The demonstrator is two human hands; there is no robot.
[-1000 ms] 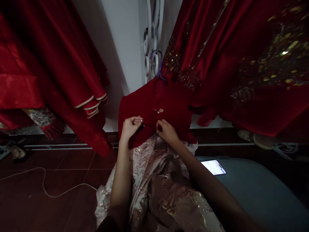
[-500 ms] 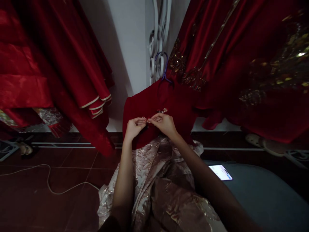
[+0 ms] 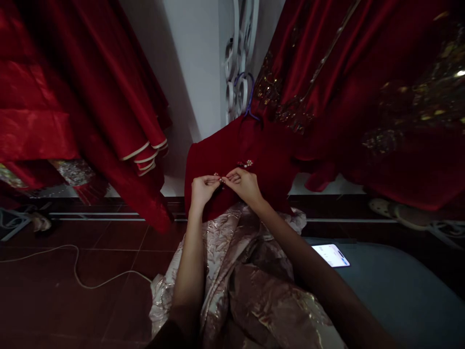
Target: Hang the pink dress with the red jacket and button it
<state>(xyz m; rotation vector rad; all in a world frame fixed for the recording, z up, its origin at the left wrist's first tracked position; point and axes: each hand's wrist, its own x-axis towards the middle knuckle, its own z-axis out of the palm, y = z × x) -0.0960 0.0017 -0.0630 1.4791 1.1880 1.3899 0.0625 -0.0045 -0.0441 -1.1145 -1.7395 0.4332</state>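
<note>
A red garment top (image 3: 214, 155) hangs on a purple hanger (image 3: 249, 102) in front of me, with a shiny brocade skirt (image 3: 221, 237) below it. On its front sits a beaded flower ornament (image 3: 248, 164). Lower down, a second small beaded ornament (image 3: 222, 181) is pinched between the fingertips of both hands. My left hand (image 3: 203, 190) grips it from the left, thumb and fingers closed. From the right, my right hand (image 3: 245, 184) pinches it too, its fingertips nearly meeting the left ones. How it joins the cloth is too small to tell.
Red garments (image 3: 134, 111) hang at left, and gold-trimmed red ones (image 3: 319, 87) at right. White scrolled metalwork (image 3: 236, 58) stands behind the hanger. A lit phone (image 3: 332, 255) lies on a grey-green surface (image 3: 392, 291). A white cable (image 3: 90, 286) crosses the tiled floor.
Both hands stay at the lower beaded ornament, with only a slight shift of the right fingers. The whole view has moved a little.
</note>
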